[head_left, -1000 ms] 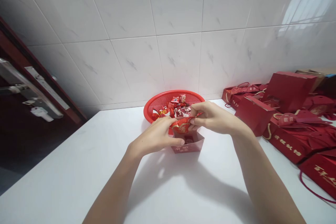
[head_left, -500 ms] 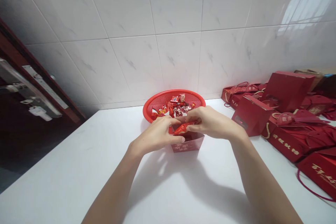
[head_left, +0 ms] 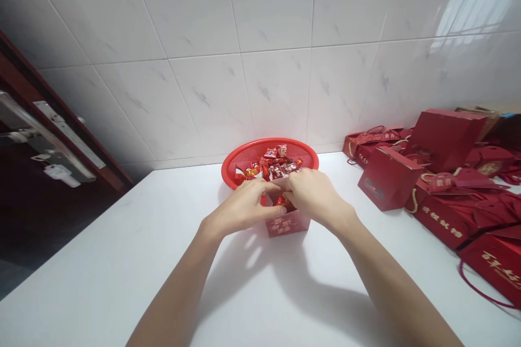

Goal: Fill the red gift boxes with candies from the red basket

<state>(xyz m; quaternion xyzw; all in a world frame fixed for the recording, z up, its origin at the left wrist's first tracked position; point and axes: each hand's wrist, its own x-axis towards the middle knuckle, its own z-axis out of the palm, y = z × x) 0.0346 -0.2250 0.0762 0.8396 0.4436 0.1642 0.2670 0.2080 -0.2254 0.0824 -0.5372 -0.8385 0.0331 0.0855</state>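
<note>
Box (head_left: 287,224): red w/ pale lettering on front; top open; upright on table (head_left: 101,238), nr side of basket (head_left: 268,142), contact unclear.
Sweet (head_left: 281,200): shiny red wrap; in box, mostly hidden.

The paper box (head_left: 287,225) stands on the tabletop (head_left: 122,260), just below the centre of the frame, wrapped sweets (head_left: 281,201) inside it. Right behind it sits the plastic basket (head_left: 230,160), holding wrapped candies (head_left: 271,153), with the tiled wall (head_left: 195,103) beyond. Over at the right edge, gift boxes (head_left: 443,220) crowd together, a carton (head_left: 386,180) standing at their left side. The door (head_left: 24,195) is at the left edge, keys (head_left: 61,172) hanging at its lock (head_left: 24,135).
</note>
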